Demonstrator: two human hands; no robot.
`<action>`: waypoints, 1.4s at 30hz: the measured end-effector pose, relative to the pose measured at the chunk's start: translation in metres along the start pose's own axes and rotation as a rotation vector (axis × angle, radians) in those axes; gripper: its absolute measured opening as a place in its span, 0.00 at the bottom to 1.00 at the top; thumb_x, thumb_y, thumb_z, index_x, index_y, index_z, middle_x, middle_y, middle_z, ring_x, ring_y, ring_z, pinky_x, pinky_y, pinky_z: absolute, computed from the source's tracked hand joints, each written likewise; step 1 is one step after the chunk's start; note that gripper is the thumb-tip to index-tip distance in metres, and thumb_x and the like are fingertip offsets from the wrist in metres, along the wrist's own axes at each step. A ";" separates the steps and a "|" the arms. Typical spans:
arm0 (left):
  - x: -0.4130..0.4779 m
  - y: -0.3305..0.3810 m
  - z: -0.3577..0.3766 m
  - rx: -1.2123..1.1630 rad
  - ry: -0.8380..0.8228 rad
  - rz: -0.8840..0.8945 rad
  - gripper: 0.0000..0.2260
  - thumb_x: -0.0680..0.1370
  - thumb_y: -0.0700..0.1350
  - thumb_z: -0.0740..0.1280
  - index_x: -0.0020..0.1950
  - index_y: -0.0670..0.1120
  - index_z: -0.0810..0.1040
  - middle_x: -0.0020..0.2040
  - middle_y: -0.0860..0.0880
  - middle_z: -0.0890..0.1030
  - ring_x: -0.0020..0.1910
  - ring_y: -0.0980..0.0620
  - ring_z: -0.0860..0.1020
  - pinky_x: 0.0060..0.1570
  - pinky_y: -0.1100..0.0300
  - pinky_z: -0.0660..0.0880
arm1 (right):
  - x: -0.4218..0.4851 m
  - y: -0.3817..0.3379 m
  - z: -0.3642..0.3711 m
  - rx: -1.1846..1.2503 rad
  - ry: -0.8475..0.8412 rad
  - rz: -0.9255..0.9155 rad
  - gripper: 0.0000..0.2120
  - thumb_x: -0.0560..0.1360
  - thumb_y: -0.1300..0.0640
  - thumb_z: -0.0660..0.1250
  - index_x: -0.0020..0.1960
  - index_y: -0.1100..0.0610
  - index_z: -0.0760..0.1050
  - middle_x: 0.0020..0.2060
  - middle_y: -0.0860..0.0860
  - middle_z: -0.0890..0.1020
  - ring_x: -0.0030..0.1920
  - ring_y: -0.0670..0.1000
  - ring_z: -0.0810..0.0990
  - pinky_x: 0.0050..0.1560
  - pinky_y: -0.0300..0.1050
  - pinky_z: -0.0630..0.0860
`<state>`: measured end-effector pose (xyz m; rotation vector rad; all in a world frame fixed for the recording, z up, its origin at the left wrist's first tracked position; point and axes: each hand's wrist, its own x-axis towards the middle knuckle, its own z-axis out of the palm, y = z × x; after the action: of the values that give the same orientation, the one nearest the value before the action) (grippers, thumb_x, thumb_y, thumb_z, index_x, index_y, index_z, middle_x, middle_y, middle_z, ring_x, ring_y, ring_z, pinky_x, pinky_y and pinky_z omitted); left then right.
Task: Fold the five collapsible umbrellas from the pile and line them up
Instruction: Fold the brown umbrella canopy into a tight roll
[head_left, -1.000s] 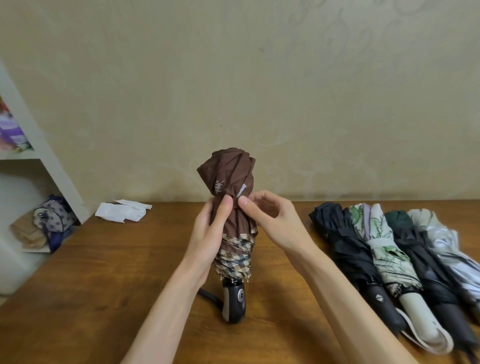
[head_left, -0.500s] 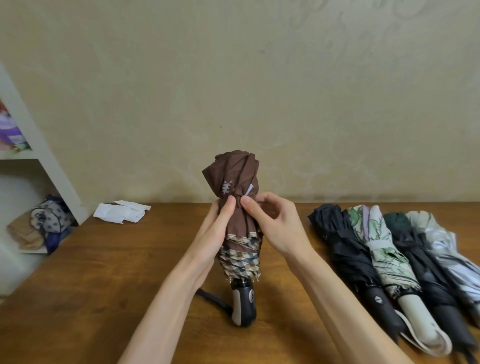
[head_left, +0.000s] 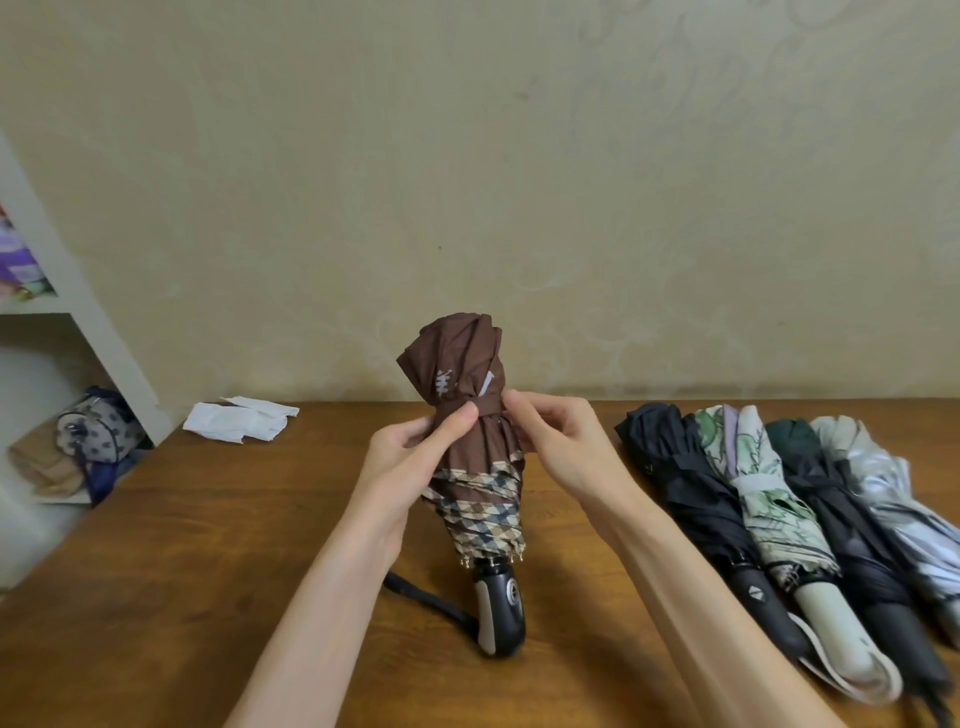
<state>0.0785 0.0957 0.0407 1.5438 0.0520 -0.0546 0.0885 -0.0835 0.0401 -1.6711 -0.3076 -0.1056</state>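
A brown umbrella (head_left: 467, 364) with a checked hem stands upright on its grey-and-black handle (head_left: 501, 613) at the middle of the wooden counter (head_left: 208, 571). The left hand (head_left: 410, 457) grips the folded canopy, thumb pressed on the brown strap (head_left: 488, 408) round it. The right hand (head_left: 561, 447) pinches that strap from the other side. To the right, four folded umbrellas lie side by side, handles toward the camera: black (head_left: 691, 493), leaf-print (head_left: 763, 499), dark green (head_left: 841, 519) and silver (head_left: 893, 493).
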 end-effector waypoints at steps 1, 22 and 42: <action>0.000 -0.001 0.001 -0.012 0.034 0.009 0.16 0.76 0.57 0.76 0.57 0.48 0.88 0.50 0.52 0.89 0.52 0.57 0.87 0.56 0.57 0.79 | 0.000 0.000 0.000 -0.010 -0.002 -0.025 0.15 0.87 0.52 0.63 0.57 0.56 0.87 0.49 0.49 0.90 0.53 0.48 0.88 0.54 0.41 0.84; 0.003 -0.006 0.001 -0.103 0.098 -0.013 0.19 0.75 0.57 0.76 0.53 0.41 0.87 0.48 0.44 0.89 0.49 0.48 0.88 0.55 0.53 0.81 | -0.002 -0.005 -0.002 -0.077 -0.015 -0.071 0.08 0.83 0.54 0.70 0.52 0.55 0.87 0.44 0.43 0.89 0.47 0.39 0.86 0.48 0.31 0.78; 0.009 -0.055 0.071 0.015 -0.140 -0.293 0.26 0.70 0.52 0.84 0.63 0.43 0.82 0.54 0.47 0.89 0.54 0.49 0.87 0.59 0.55 0.81 | -0.016 0.025 -0.067 -0.615 0.136 0.174 0.06 0.80 0.54 0.74 0.56 0.51 0.86 0.46 0.46 0.87 0.48 0.44 0.85 0.56 0.48 0.84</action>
<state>0.0837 0.0231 -0.0131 1.5338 0.1663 -0.3958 0.0872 -0.1541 0.0202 -2.2786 -0.0188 -0.1966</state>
